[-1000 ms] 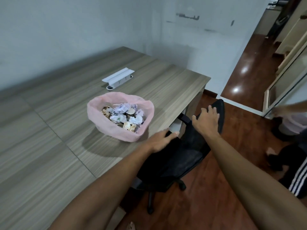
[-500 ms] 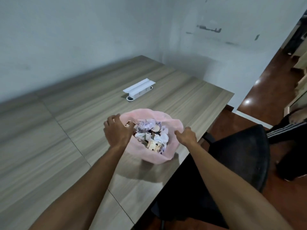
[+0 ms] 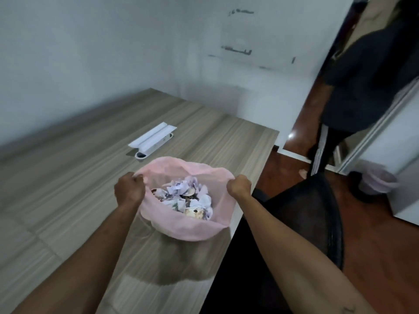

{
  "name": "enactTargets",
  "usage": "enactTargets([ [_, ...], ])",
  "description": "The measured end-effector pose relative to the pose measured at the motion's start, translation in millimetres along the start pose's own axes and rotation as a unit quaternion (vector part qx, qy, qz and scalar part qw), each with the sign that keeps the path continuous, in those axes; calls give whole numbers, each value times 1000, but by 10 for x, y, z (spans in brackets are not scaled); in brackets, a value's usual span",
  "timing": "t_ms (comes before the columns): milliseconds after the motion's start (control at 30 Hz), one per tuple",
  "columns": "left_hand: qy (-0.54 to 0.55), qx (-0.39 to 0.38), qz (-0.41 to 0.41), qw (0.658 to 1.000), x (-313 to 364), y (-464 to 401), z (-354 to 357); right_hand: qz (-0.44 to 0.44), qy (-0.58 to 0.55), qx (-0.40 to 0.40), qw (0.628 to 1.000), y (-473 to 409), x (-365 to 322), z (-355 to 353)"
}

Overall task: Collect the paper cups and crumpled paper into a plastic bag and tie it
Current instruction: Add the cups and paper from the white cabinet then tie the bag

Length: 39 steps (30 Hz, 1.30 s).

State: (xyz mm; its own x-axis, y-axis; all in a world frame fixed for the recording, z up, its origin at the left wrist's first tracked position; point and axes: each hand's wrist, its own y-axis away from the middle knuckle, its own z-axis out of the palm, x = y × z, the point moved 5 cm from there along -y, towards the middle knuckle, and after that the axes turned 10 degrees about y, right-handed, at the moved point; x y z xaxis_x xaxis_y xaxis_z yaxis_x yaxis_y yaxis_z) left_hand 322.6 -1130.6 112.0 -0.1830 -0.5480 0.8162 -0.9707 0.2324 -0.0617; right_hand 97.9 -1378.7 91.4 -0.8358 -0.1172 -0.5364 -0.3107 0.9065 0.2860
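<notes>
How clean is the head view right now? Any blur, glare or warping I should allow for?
Head view: soft all over. The pink bag and both hands, left and right, are readable. The person standing at the doorway is smeared. A bright glare spot sits on the floor. The bag throws a broad shadow on the table toward the camera. The table edges bow from the wide-angle lens.

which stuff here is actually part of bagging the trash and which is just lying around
Part of the job:
pink plastic bag
crumpled paper
paper cups
left hand and right hand, each gripping the bag's rim

Just lying about:
white tray on the desk
black chair
</notes>
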Motion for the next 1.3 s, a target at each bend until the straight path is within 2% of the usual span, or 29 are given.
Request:
enactTargets([
  [233, 106, -38, 29, 993, 1088, -89, 445, 29, -87, 83, 992, -174, 123, -1075],
  [500, 213, -108, 88, 967, 2623, 403, 1148, 44, -111, 213, 970, -270, 821, -2680],
  [900, 269, -202, 128, 933, 4710, 1891, 2416, 114, -149, 337, 923, -213, 2651, -4958],
  [1100, 293, -262, 117, 912, 5397, 2927, 3203, 143, -166, 368, 904, -193, 3760, -5809],
  [1300, 294, -289, 129, 902, 5903, 3600, 3988, 156, -193, 374, 893, -373, 4643, -6367],
])
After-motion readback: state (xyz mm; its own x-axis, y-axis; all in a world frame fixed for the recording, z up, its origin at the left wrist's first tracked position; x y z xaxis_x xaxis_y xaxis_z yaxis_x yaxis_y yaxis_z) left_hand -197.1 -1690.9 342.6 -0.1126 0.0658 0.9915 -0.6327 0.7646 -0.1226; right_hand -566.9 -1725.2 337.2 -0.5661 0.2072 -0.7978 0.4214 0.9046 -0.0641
